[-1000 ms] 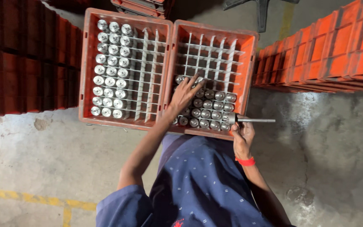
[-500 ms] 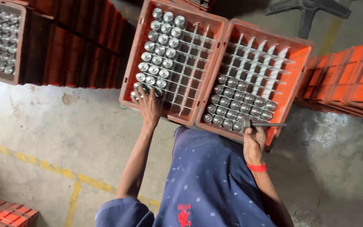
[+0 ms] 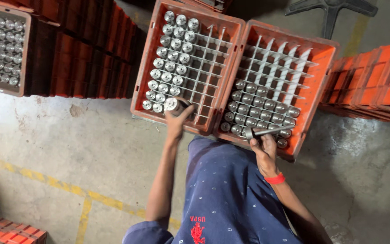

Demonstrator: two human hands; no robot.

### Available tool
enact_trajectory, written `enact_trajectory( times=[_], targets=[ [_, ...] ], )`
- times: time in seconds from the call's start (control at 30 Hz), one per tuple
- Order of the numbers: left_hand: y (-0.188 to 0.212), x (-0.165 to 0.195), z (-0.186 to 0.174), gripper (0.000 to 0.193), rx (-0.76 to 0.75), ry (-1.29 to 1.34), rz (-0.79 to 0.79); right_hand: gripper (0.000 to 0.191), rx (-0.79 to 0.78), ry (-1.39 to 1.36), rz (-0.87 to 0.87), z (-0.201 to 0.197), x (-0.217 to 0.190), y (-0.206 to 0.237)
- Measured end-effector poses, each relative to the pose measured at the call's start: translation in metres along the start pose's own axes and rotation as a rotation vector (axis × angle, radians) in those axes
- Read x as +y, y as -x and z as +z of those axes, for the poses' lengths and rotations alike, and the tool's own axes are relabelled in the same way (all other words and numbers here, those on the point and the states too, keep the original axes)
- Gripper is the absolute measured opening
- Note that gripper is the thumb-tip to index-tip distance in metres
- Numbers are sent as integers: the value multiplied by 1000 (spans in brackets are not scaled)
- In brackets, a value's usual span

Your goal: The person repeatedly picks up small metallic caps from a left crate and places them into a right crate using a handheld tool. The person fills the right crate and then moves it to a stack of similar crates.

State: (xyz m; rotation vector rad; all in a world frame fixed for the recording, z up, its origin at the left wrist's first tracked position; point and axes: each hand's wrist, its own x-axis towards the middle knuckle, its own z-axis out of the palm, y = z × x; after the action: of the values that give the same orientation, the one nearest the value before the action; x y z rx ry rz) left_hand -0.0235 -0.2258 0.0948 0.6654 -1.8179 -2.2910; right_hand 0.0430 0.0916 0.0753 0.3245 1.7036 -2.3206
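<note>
Stained concrete floor (image 3: 68, 149), worn yellow floor line (image 3: 75, 192), stacked orange crates (image 3: 371, 86) alongside

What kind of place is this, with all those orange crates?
Most likely a factory floor or workshop store. Orange divided crates hold rows of identical silver metal cylinders, more crates are stacked alongside, and the bare concrete floor carries a painted yellow line.

Stacked orange crates (image 3: 375, 86) stand at right, more stacks (image 3: 91, 58) at left, a yellow line (image 3: 68, 190) crosses the concrete floor (image 3: 46, 144).
</note>
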Motion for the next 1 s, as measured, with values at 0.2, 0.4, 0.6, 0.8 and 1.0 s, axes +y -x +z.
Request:
enact_trajectory(
  times=[0.2,0.4,0.6,0.8,1.0],
  targets=[
    [63,-39,93,26,-291,-555,-1,49,-59,-53,-27,-1,-31,-6],
    [107,-11,133,44,-610,-628,-25,51,-202,123,-216,-20,-78,4],
    [109,3,154,33,-824,-813,-31,50,-296,146,-231,-55,-92,17],
    [109,8,178,46,-818,-945,59,47,-127,258,-315,-65,-91,26],
    [103,4,179,51,-1003,-873,-54,43,-291,397,-417,-82,-86,17]
  ],
)
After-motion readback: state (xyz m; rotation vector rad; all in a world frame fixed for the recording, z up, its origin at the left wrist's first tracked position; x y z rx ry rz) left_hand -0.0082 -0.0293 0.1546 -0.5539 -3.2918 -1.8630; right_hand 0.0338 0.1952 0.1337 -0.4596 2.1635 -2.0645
